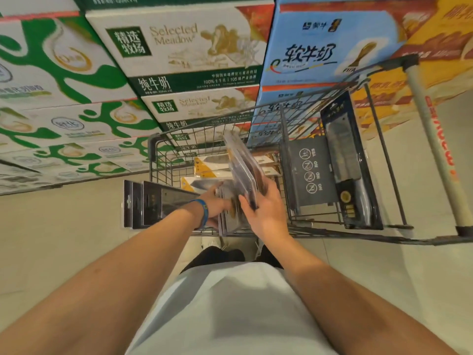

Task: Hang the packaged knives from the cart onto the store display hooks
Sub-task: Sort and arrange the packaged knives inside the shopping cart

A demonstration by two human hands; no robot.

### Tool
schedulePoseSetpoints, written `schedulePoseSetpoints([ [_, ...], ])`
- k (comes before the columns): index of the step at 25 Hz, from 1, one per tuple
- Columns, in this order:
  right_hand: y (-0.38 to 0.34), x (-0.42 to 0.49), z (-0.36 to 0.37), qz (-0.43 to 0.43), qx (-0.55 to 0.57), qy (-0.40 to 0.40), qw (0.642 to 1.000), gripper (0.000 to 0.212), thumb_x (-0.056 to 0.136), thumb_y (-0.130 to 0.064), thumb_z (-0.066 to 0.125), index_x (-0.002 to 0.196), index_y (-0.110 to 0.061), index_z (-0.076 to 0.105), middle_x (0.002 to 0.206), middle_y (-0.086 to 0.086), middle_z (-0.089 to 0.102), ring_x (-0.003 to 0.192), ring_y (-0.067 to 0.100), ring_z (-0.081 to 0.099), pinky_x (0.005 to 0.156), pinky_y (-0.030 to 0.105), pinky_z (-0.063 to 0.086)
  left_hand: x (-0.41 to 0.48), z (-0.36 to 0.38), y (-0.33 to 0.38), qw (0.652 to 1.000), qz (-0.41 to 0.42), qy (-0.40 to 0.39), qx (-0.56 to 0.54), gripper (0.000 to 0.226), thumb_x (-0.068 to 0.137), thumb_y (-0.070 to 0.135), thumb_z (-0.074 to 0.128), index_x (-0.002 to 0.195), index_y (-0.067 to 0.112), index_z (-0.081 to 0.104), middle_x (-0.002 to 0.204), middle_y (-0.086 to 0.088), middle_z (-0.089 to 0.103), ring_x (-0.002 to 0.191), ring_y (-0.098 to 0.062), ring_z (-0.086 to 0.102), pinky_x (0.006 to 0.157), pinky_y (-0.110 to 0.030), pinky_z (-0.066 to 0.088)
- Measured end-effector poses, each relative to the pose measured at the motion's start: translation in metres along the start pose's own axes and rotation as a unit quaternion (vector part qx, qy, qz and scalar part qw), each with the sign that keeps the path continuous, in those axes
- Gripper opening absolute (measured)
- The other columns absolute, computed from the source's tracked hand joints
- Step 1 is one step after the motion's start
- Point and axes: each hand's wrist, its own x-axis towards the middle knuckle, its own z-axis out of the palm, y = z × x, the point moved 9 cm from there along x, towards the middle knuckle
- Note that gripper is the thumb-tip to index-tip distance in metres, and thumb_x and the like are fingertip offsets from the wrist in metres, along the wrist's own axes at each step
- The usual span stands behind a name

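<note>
Stands over cart [152,149], both arms reaching down. Grips clear packs [243,165] in right hand [266,208], tilted up above the basket. Holds dark packs [151,206] in left hand [217,203], wristband [204,211] on that wrist, pack ends jutting left past the cart wall. Looks down on yellow packs [207,162] lying in the basket and seat pack [345,155] leaning upright. Faces stacked milk boxes [184,47].

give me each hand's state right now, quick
Left hand: holds dark packs.
Right hand: grips clear packs, tilted up over the cart.
</note>
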Motion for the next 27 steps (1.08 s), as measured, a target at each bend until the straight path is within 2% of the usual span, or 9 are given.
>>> schedulePoseSetpoints([
  [4,0.014,0.004,0.01,0.016,-0.065,-0.057,0.996,0.032,0.099,-0.04,0.061,0.127,-0.044,0.046,0.143,-0.003,0.049,0.109,0.022,0.061,0.096,0.041,0.054,0.003,-0.023,-0.008,0.998,-0.041,0.036,-0.009,0.068,0.083,0.013,0.067,0.144,0.027,0.042,0.127,-0.02,0.058,0.104,-0.038,0.064,0.076,-0.056,0.059],
  [7,-0.003,0.014,0.024,-0.029,-0.122,-0.077,0.989,0.035,0.1,-0.036,0.06,0.133,-0.024,0.063,0.145,0.0,0.049,0.114,0.026,0.059,0.098,0.041,0.053,-0.001,-0.024,0.003,0.998,-0.009,0.048,0.027,0.074,0.079,0.02,0.07,0.145,0.033,0.038,0.128,-0.017,0.058,0.104,-0.037,0.063,0.069,-0.053,0.061],
  [9,-0.014,0.02,0.032,-0.059,-0.133,-0.083,0.986,0.033,0.1,-0.03,0.061,0.131,-0.021,0.068,0.145,0.004,0.049,0.119,0.03,0.058,0.101,0.044,0.053,-0.002,-0.018,0.008,0.999,0.012,0.029,0.023,0.081,0.076,0.021,0.072,0.145,0.041,0.036,0.127,-0.016,0.058,0.105,-0.037,0.064,0.069,-0.054,0.061],
  [11,-0.013,0.021,0.038,-0.083,-0.14,-0.097,0.982,0.036,0.1,-0.031,0.061,0.135,-0.024,0.065,0.146,0.005,0.047,0.123,0.029,0.055,0.104,0.046,0.051,-0.004,-0.015,0.012,0.999,0.027,0.001,-0.025,0.069,0.08,0.024,0.069,0.142,0.04,0.042,0.128,-0.014,0.059,0.105,-0.036,0.065,0.073,-0.057,0.06],
  [13,-0.004,0.014,0.049,-0.089,-0.15,-0.138,0.975,0.047,0.101,-0.036,0.059,0.146,-0.03,0.053,0.152,0.005,0.042,0.129,0.03,0.051,0.106,0.048,0.049,-0.006,-0.012,0.016,0.986,0.017,-0.072,-0.152,0.047,0.08,0.044,0.064,0.125,0.031,0.064,0.126,-0.013,0.065,0.11,-0.038,0.062,0.075,-0.057,0.059],
  [15,0.003,0.009,0.06,-0.096,-0.158,-0.177,0.967,0.057,0.102,-0.039,0.056,0.156,-0.033,0.039,0.156,0.007,0.038,0.131,0.033,0.05,0.106,0.048,0.049,-0.012,-0.003,0.022,0.95,-0.013,-0.165,-0.264,0.071,0.067,0.076,0.061,0.116,0.026,0.073,0.123,-0.012,0.069,0.117,-0.044,0.059,0.077,-0.062,0.054],
  [18,0.002,0.01,0.064,-0.113,-0.147,-0.212,0.96,0.065,0.1,-0.039,0.058,0.159,-0.031,0.031,0.159,0.009,0.033,0.134,0.035,0.048,0.108,0.045,0.045,-0.011,-0.004,0.031,0.945,-0.022,-0.19,-0.264,0.112,0.048,0.105,0.034,0.112,0.023,0.075,0.115,-0.015,0.071,0.102,-0.042,0.068,0.077,-0.066,0.051],
  [23,0.0,0.009,0.061,-0.11,-0.052,-0.232,0.965,0.065,0.097,-0.035,0.064,0.155,-0.035,0.037,0.161,0.002,0.03,0.145,0.027,0.035,0.113,0.039,0.039,-0.014,-0.009,0.052,0.931,0.002,-0.222,-0.288,0.117,0.03,0.106,0.04,0.107,0.026,0.077,0.119,-0.013,0.07,0.105,-0.039,0.068,0.081,-0.069,0.049],
  [27,-0.002,0.01,0.059,-0.057,0.034,-0.248,0.966,0.059,0.091,-0.035,0.067,0.138,-0.054,0.037,0.154,-0.018,0.027,0.141,0.005,0.024,0.107,0.023,0.027,-0.018,-0.008,0.06,0.924,0.038,-0.248,-0.289,0.106,0.043,0.106,0.035,0.104,0.03,0.078,0.12,-0.009,0.07,0.11,-0.035,0.066,0.097,-0.069,0.041],
])
